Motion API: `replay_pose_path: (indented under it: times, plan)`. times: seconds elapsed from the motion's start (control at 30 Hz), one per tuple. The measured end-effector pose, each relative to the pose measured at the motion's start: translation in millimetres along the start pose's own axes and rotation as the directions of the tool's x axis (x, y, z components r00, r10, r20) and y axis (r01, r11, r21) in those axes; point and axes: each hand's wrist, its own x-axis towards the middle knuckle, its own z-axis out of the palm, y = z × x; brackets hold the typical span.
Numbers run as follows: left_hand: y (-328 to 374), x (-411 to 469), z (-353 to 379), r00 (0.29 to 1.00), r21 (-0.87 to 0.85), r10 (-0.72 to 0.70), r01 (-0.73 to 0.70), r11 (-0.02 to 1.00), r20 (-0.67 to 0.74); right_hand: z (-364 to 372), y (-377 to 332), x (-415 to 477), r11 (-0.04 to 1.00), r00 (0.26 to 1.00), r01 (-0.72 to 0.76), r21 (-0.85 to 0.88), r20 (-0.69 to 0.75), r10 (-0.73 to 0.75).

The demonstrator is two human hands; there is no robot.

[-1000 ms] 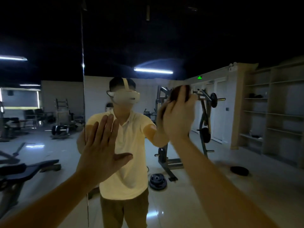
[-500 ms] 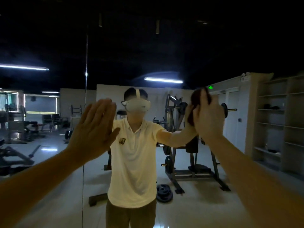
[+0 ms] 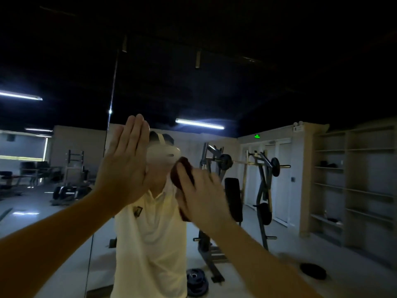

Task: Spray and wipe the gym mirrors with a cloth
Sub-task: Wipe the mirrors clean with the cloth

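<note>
The gym mirror fills the view and reflects a person in a pale yellow shirt with a white headset. My left hand is flat against the glass with straight fingers, just right of the vertical mirror seam. My right hand presses a dark reddish cloth onto the mirror at the middle, its fingers spread over the cloth and blurred by motion. No spray bottle is in view.
Reflected in the glass are a weight machine, weight plates on the floor, wooden shelves at the right and benches at the left. Ceiling lights glow in a dark ceiling.
My right hand has swept the cloth leftward and down, from the right toward the mirror's middle. My left hand stays flat on the glass, now higher in view as my head tilts upward.
</note>
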Motion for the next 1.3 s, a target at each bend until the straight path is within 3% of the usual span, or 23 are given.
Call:
replay_pose_path:
  times: [0.07,0.13,0.23,0.3,0.37,0.43,0.53,0.63,0.67,0.7,0.77,0.87,0.97,1.07,1.17,1.27,1.3]
  plan:
    - [0,1,0,0.999,-0.027,0.01,-0.011,1.0,-0.033,-7,37,4,0.999,1.0,0.002,-0.054,0.02,-0.001]
    - [0,1,1,0.999,-0.032,0.017,-0.019,0.999,-0.051,-19,77,31,0.976,0.977,-0.212,-0.047,0.017,0.213]
    - [-2,1,2,0.998,-0.027,0.026,-0.028,0.999,-0.061,-35,132,88,0.827,0.839,-0.544,-0.142,-0.127,0.529]
    - [-2,2,3,0.996,-0.039,0.033,-0.036,0.999,-0.078,-33,141,110,0.736,0.75,-0.66,-0.151,-0.203,0.63]
    - [-1,2,2,0.995,-0.048,0.033,-0.038,0.998,-0.089,-22,115,107,0.716,0.714,-0.695,-0.074,-0.196,0.672]
    - [-1,2,3,0.996,-0.051,0.037,-0.041,0.998,-0.087,-5,61,80,0.792,0.784,-0.611,0.01,-0.135,0.606]
    - [-3,2,2,0.997,-0.043,0.042,-0.045,0.998,-0.069,7,-6,29,0.968,0.963,-0.251,0.016,-0.097,0.251]
    - [-3,1,2,0.994,-0.061,0.051,-0.057,0.997,-0.1,2,19,26,0.988,0.991,0.127,-0.083,-0.026,-0.13]
    - [-3,1,2,0.992,-0.07,0.049,-0.057,0.996,-0.113,-1,38,40,0.981,0.986,0.168,-0.099,-0.008,-0.169]
    - [-3,1,3,0.992,-0.078,0.046,-0.055,0.995,-0.117,-4,56,58,0.983,0.991,0.126,-0.134,-0.032,-0.132]
    - [-3,1,4,0.992,-0.085,0.037,-0.047,0.995,-0.119,-14,91,105,0.975,0.986,-0.104,-0.198,-0.152,0.075]
    - [-3,0,5,0.993,-0.096,0.042,-0.053,0.994,-0.11,-25,113,162,0.897,0.907,-0.404,-0.178,-0.208,0.367]
    - [-3,0,5,0.996,-0.112,0.029,-0.039,0.993,-0.087,-18,90,158,0.844,0.831,-0.532,-0.059,-0.224,0.508]
    - [-2,1,5,0.997,-0.117,0.025,-0.034,0.993,-0.07,0,28,88,0.916,0.907,-0.4,0.023,-0.131,0.399]
    - [-3,0,4,0.997,-0.112,0.034,-0.041,0.993,-0.07,14,-16,2,0.998,0.997,-0.063,0.007,-0.045,0.063]
    - [-3,-1,5,0.997,-0.107,0.037,-0.044,0.993,-0.071,10,3,0,0.959,0.965,0.262,-0.105,0.029,-0.26]
    - [-3,-1,5,0.997,-0.112,0.031,-0.039,0.993,-0.069,5,16,22,0.948,0.954,0.301,-0.108,0.05,-0.297]
